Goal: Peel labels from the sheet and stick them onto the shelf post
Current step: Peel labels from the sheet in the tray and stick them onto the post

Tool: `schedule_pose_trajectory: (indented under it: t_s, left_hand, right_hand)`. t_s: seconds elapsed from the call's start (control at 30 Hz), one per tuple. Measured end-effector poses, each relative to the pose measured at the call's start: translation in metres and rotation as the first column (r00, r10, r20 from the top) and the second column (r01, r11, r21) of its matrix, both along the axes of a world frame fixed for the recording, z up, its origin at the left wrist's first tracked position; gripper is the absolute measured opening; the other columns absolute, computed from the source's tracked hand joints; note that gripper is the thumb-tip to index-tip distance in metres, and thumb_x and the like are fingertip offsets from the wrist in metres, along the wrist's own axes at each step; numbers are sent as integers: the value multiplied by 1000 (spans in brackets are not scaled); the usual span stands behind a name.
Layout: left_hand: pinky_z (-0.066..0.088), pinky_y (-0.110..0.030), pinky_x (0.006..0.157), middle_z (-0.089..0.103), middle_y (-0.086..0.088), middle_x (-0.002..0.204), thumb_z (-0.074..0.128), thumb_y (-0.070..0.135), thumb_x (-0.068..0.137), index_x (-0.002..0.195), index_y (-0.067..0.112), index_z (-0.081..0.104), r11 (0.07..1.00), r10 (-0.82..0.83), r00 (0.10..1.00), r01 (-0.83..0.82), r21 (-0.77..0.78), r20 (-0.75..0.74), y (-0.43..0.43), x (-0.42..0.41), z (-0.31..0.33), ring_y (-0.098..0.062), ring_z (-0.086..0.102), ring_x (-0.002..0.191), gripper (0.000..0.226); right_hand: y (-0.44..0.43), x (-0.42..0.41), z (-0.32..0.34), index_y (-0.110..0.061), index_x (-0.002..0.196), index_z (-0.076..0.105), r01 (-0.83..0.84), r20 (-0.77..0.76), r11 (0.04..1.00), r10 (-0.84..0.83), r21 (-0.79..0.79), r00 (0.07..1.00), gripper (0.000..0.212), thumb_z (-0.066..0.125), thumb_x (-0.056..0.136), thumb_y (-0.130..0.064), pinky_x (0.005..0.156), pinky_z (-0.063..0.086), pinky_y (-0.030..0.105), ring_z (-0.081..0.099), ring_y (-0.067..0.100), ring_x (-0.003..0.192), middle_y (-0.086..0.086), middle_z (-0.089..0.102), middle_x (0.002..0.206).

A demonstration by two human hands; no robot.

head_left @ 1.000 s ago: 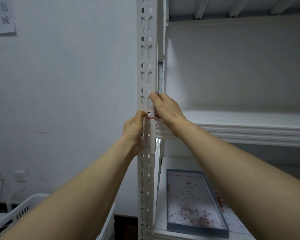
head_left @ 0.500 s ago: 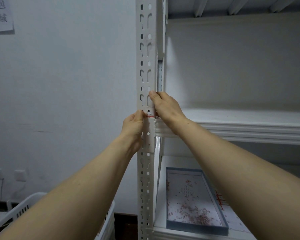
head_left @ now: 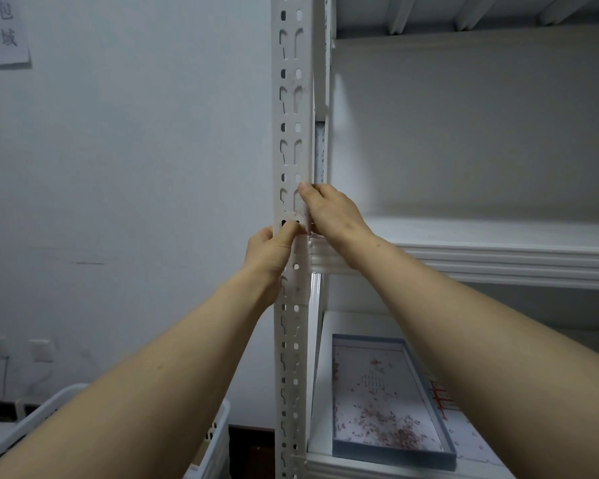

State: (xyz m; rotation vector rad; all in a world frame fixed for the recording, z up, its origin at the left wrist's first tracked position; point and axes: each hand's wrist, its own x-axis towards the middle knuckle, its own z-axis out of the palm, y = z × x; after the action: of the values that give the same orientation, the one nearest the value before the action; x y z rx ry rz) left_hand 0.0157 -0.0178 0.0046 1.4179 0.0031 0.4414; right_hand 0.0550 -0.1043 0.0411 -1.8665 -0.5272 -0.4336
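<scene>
The white perforated shelf post (head_left: 291, 108) rises through the middle of the view. A small white label with a red edge (head_left: 305, 225) lies on the post at the height of the middle shelf. My left hand (head_left: 268, 252) holds the post from the left, its thumb pressing across the front face at the label. My right hand (head_left: 334, 212) wraps the post's right edge, one fingertip lying up along the front face. Most of the label is hidden by both hands. A white label sheet with red marks (head_left: 441, 397) lies on the lower shelf.
A blue-rimmed tray (head_left: 395, 456) strewn with pinkish scraps sits on the lower shelf beside the sheet. The middle shelf board (head_left: 498, 257) juts right of the post. A white plastic basket (head_left: 218, 433) stands on the floor at lower left. Wall sockets (head_left: 42, 350) and a paper notice (head_left: 4, 32) are on the wall.
My left thumb has slid a little to the right across the post's front face. My right hand stays at the post's right edge, barely shifted.
</scene>
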Motion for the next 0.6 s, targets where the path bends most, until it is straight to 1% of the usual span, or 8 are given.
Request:
schedule_pose_trajectory:
  t_s: [0.07, 0.1, 0.13, 0.27, 0.37, 0.43, 0.53, 0.6]
  left_hand:
    - [38, -14, 41, 56, 7, 52, 60, 19, 86, 76, 11, 59, 1000, 14, 1000, -15, 26, 21, 0, 0, 0, -4, 52, 48, 14]
    - [34, -10, 35, 55, 9, 46, 60, 19, 87, 73, 12, 57, 999, 19, 999, -20, 36, 32, 0, 0, 0, 0, 51, 40, 16]
    - [31, -9, 32, 53, 8, 44, 60, 18, 87, 71, 13, 55, 998, 27, 999, -29, 47, 37, 1, 0, -1, 1, 48, 35, 17]
    - [27, -8, 31, 50, 7, 47, 55, 19, 89, 70, 14, 53, 997, 50, 998, -51, 54, 31, -2, 0, 0, -1, 44, 34, 20]
    - [26, -7, 30, 46, 14, 34, 51, 18, 91, 65, 13, 51, 998, 35, 999, -37, 42, 40, -5, 1, 2, 1, 42, 28, 26]
    - [26, -6, 30, 42, 15, 30, 49, 18, 92, 63, 13, 50, 999, 23, 999, -24, 44, 42, -6, 0, 3, 2, 40, 26, 29]
    - [26, -7, 30, 42, 15, 31, 49, 19, 92, 62, 13, 49, 998, 17, 999, -19, 52, 44, -6, -1, 3, 3, 40, 27, 30]
    - [26, -7, 29, 44, 13, 33, 49, 18, 92, 63, 13, 49, 999, 18, 999, -20, 46, 43, -6, -1, 4, 0, 44, 31, 30]
  right_hand:
    - [0, 1, 0, -15, 119, 57, -5, -3, 1000, 5, 6, 1000, 49, 40, 92, -52, 97, 46, 46, 59, 26, 108, 5, 63, 112]
    - [0, 1, 0, -15, 119, 57, -6, -3, 1000, 6, 7, 1000, 48, 40, 92, -51, 97, 46, 46, 59, 26, 108, 5, 64, 111]
    - [0, 2, 0, -15, 118, 57, -8, -2, 1000, 8, 9, 1000, 47, 40, 92, -51, 97, 46, 46, 59, 26, 107, 5, 64, 110]
    - [-1, 2, 0, -14, 114, 58, -14, 0, 1000, 14, 5, 1000, 44, 40, 94, -49, 96, 47, 45, 59, 25, 105, 5, 64, 107]
    - [-2, 2, 0, -13, 113, 58, -14, 8, 1000, 14, 7, 1000, 43, 40, 95, -48, 96, 47, 46, 60, 26, 104, 6, 64, 106]
    - [-2, 3, -1, -12, 114, 58, -14, 11, 1000, 14, 2, 1000, 43, 40, 95, -47, 96, 47, 46, 59, 25, 105, 6, 64, 106]
    - [-2, 2, 0, -12, 115, 58, -7, 15, 1000, 7, -10, 1000, 43, 39, 96, -46, 96, 47, 45, 59, 25, 105, 5, 63, 107]
    - [-2, 2, 0, -13, 115, 58, -6, 13, 1000, 6, -8, 1000, 42, 39, 96, -46, 97, 46, 45, 59, 25, 106, 4, 63, 108]
